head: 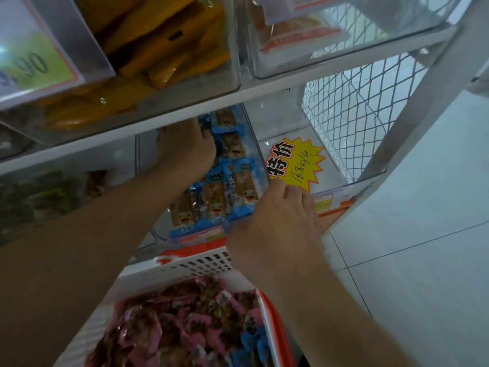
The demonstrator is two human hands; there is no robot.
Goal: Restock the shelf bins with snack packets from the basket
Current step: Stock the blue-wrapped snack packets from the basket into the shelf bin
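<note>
A clear shelf bin [260, 157] on the lower shelf holds several blue snack packets [232, 186] lying in rows. My left hand [185, 147] reaches deep into this bin, its fingers hidden under the shelf above among the packets at the back. My right hand [277, 221] rests on the bin's front right corner, fingers curled over its rim. Below stands a white basket [190, 263] with orange trim, filled with pink snack packets [172, 321] and a few blue ones [254, 340] at its right side.
The clear bin to the right carries a yellow starburst price sign [293, 162]. Upper bins hold orange packets [158, 49] and white-red packets [299, 35]. A dark-packet bin [39, 194] sits left. A white mesh shelf side [352, 102] and tiled floor [423, 234] lie right.
</note>
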